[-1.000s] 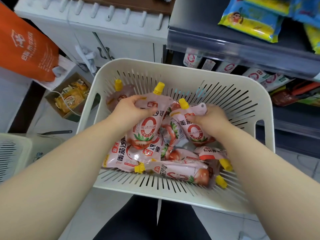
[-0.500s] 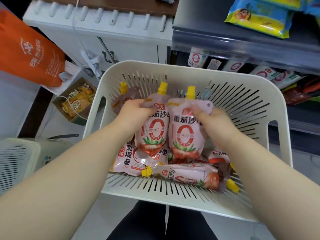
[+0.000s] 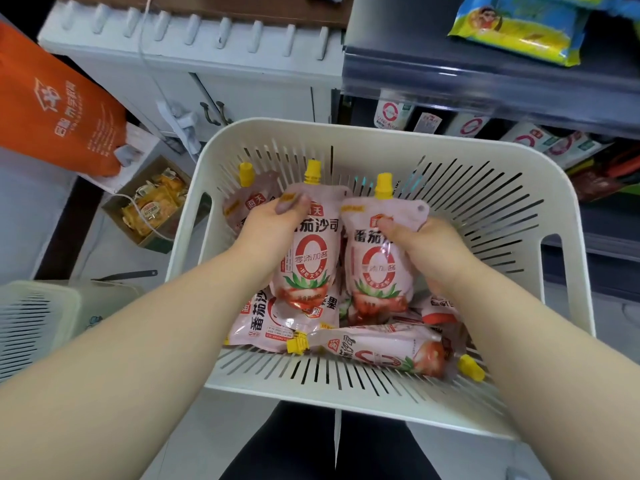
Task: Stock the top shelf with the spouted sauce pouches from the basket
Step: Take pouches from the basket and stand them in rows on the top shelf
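Fingers (image 3: 388, 226) of the right hand (image 3: 429, 252) were pinched onto the upper edge of one upright pouch (image 3: 377, 271), thumb across the front; those of the left hand (image 3: 273, 233) were curled round the shoulder of a second pouch (image 3: 308, 268) just beside it.

Largest item noted: the cream slotted basket (image 3: 519, 188), resting on the person's lap. Beyond its far rim stood the store shelving; the top shelf (image 3: 485, 74) sat above and to the right, carrying yellow snack bags (image 3: 516, 29). Similar pouches showed on the tier below it.

Inside the basket, further sauce pouches (image 3: 374, 351) lay flat under the two held ones, and another leaned against the far left wall. Both held pouches stood spout-up, yellow caps (image 3: 383, 185) clear of the hands.

Assessment: the step was lifting a pair out. It would be done well by gripping the firm top seam, not the soft belly, raising both straight up to clear the rim, and keeping labels forward for facing on the shelf.
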A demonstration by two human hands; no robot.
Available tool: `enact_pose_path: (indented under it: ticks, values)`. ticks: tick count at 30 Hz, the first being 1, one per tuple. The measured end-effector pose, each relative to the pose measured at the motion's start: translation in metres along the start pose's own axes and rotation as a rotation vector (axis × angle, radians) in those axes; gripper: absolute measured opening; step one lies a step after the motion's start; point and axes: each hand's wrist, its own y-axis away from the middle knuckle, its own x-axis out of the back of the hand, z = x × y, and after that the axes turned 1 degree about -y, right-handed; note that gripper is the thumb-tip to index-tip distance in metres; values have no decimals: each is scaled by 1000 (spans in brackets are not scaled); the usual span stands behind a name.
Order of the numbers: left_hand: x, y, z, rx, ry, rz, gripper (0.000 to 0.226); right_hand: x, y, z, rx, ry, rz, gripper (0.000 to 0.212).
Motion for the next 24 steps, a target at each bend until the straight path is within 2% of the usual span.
enact_pose_path:
  ticks: [3,5,10,12,14,16,20,24]
  values:
    - [1,-1,-1,49,88,-25,21,3,-3,-5,-20,-121,132,7]
    - [0,-2,-2,75,130,-77,19,3,-3,-7,-7,-121,143,7]
    - [-8,2,-5,7,-33,-208,29,-7,5,-2,47,104,-6,6]
    - [-9,3,-7,-39,-102,-202,27,-10,7,-1,82,188,-9,18]
    - [-9,4,-7,-65,-115,-218,15,-12,8,-1,124,262,-5,30]
    - [-8,5,-7,-77,-137,-244,18,-14,7,1,137,284,0,30]
    - [-7,4,-6,-82,-146,-179,12,-10,2,3,63,243,-57,10]
    - [-5,0,-9,-57,-83,-73,16,-5,-8,4,-26,196,-63,13]
